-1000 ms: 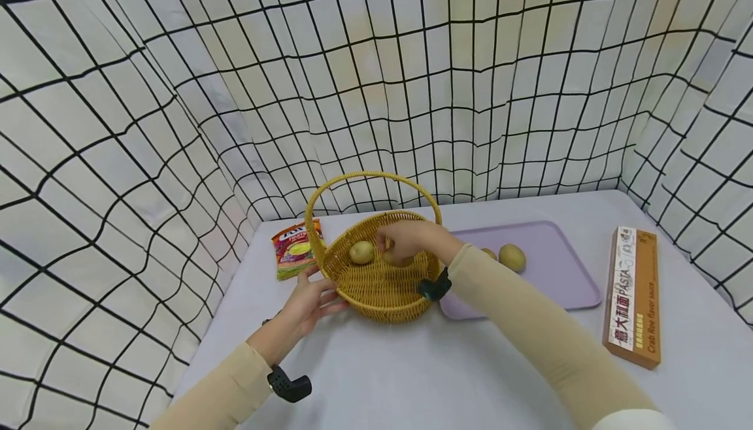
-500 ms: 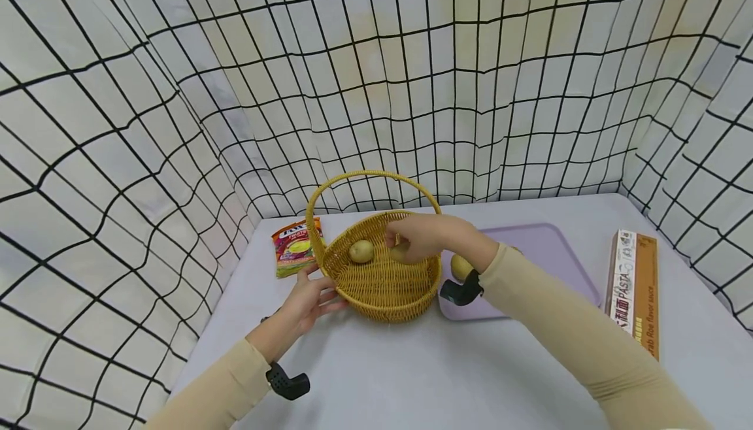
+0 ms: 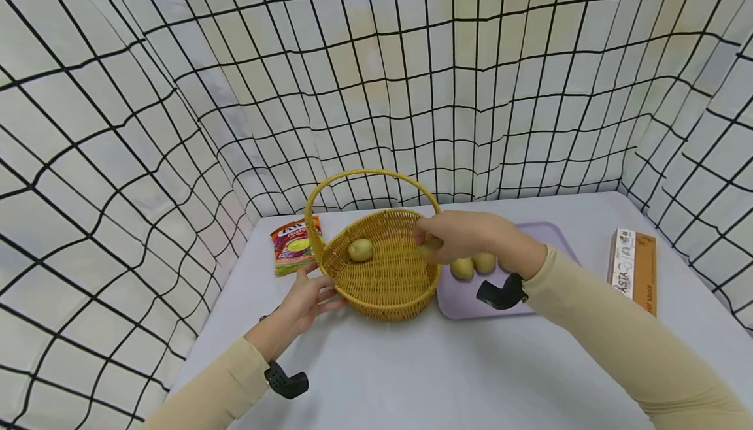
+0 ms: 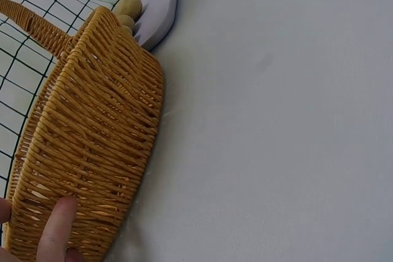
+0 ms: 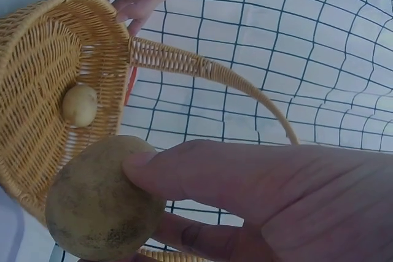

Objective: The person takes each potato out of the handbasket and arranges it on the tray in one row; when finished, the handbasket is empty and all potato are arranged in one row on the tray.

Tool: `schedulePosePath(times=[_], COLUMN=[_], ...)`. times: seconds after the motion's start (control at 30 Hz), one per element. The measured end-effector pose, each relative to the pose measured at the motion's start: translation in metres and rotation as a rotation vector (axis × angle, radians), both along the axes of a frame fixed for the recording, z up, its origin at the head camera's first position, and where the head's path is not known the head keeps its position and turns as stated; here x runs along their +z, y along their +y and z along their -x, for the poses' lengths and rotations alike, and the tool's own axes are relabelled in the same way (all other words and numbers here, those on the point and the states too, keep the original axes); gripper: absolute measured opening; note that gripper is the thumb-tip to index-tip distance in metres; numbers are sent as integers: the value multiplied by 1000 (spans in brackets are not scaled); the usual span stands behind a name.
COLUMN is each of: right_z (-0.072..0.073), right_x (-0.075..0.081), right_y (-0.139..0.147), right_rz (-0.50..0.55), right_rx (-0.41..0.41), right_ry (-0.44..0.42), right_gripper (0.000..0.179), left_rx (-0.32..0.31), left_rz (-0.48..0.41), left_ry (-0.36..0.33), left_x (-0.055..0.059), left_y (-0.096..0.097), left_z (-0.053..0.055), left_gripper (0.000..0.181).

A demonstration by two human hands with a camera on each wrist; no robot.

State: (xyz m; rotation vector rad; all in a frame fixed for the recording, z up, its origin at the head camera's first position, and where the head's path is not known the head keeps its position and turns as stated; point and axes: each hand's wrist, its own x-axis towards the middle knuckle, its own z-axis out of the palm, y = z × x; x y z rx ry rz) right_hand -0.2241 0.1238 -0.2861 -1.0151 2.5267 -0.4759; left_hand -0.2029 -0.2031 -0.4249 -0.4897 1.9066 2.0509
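My right hand (image 3: 455, 234) pinches a potato (image 5: 101, 200) between thumb and fingers. In the head view it overlaps the right rim of a yellow wicker basket (image 3: 385, 289). Another potato (image 3: 361, 250) lies inside the basket at its left. My left hand (image 3: 308, 302) touches the basket's front left side, below the foot of its arched handle (image 3: 367, 172). The left wrist view has one straight finger (image 4: 58, 228) against the outer weave. Several potatoes (image 3: 461, 268) are on the lilac tray (image 3: 470, 309) right of the basket, partly hidden by my right hand and wrist.
A colourful snack bag (image 3: 294, 247) lies behind the basket's left side. Far right is a long orange and white pasta box (image 3: 635, 260), its near end hidden by my right sleeve. Black netting (image 3: 412, 116) over white sheets encloses the back and sides of the white table (image 3: 382, 378).
My right hand has moved right with the potato, from above the basket's inside to its right rim. More potatoes on the tray now show. The left hand and basket stay put.
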Motion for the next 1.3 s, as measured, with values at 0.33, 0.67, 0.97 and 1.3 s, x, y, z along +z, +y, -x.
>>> schedulePosePath(times=[0.33, 0.67, 0.97, 1.3], right_z=[3, 12, 28, 45], right_x=[-11, -31, -61, -92], right_y=[34, 79, 126, 160], right_rz=[-41, -65, -35, 29], right_rx=[-65, -170, -280, -445], right_ry=[-34, -91, -83, -240], right_gripper=[26, 31, 33, 39], left_rx=[-8, 1, -10, -22], left_rz=[8, 6, 15, 23], left_ry=[7, -11, -6, -14], left_x=[0, 0, 3, 3], left_y=[-2, -1, 0, 0], left_z=[1, 0, -1, 2], left_gripper=[83, 83, 81, 80])
